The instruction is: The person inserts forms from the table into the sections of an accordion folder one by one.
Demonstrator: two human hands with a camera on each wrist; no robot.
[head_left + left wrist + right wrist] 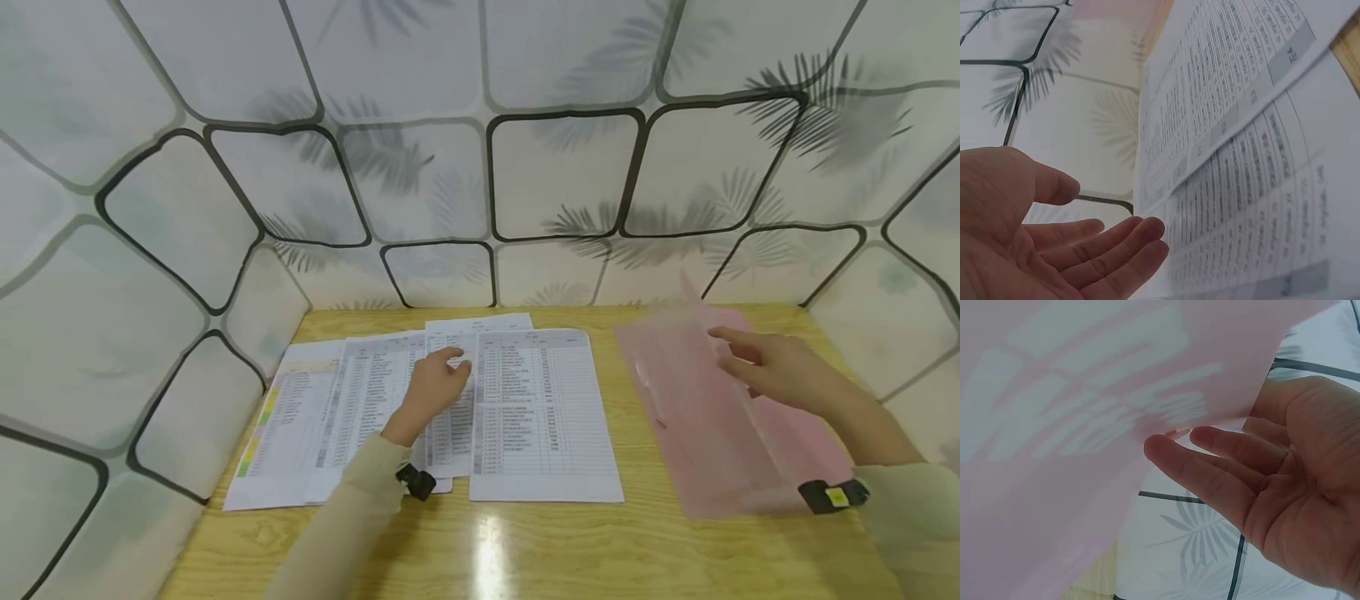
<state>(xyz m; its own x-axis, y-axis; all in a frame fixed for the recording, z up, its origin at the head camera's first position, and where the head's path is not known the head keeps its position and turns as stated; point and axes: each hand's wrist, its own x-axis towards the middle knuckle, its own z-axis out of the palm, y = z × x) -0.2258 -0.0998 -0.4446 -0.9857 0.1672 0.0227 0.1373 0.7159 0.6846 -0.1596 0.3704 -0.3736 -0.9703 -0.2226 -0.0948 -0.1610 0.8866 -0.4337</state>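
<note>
My left hand [433, 390] is over the printed sheets near the middle, its fingers loosely bent with nothing between them. Just right of it lies a white sheet with a printed table [536, 417]; another printed sheet [447, 446] is partly under that one. In the left wrist view, the thumb stands apart from the fingers [1125, 265]. At the right, my right hand [780, 371] is at a pink translucent folder [697, 433], whose cover looks raised and blurred. Fairly straight fingers touch the pink plastic [1085, 500] in the right wrist view; part of the thumb side is hidden behind it.
More printed sheets [371, 408] overlap at the left, the outermost one [288, 433] with yellow and green marks along its edge. The wooden table [555, 550] meets patterned walls [562, 179] at the back and both sides.
</note>
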